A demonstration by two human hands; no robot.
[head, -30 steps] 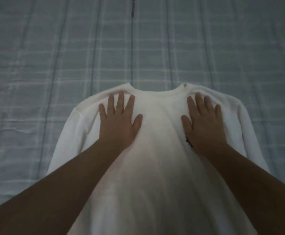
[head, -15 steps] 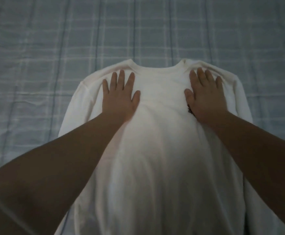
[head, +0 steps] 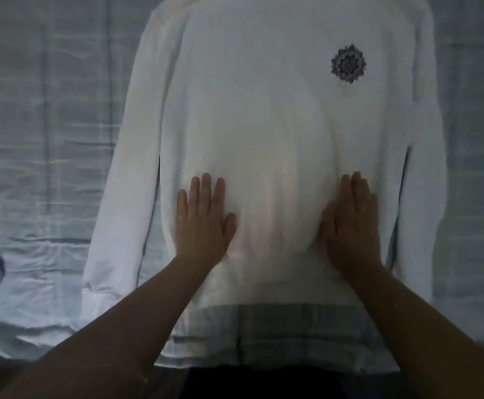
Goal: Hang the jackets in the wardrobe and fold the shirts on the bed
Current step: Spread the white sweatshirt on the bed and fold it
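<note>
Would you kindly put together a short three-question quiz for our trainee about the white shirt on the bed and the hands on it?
1. True or false: the left hand grips a sleeve of the white shirt.
2. The dark flower emblem sits on whose side of the shirt? A. the left hand's. B. the right hand's. C. neither, dead centre.
3. Fill in: both hands press ___ on the shirt's body, fingers straight.

Key: 1 false; 2 B; 3 flat.
</note>
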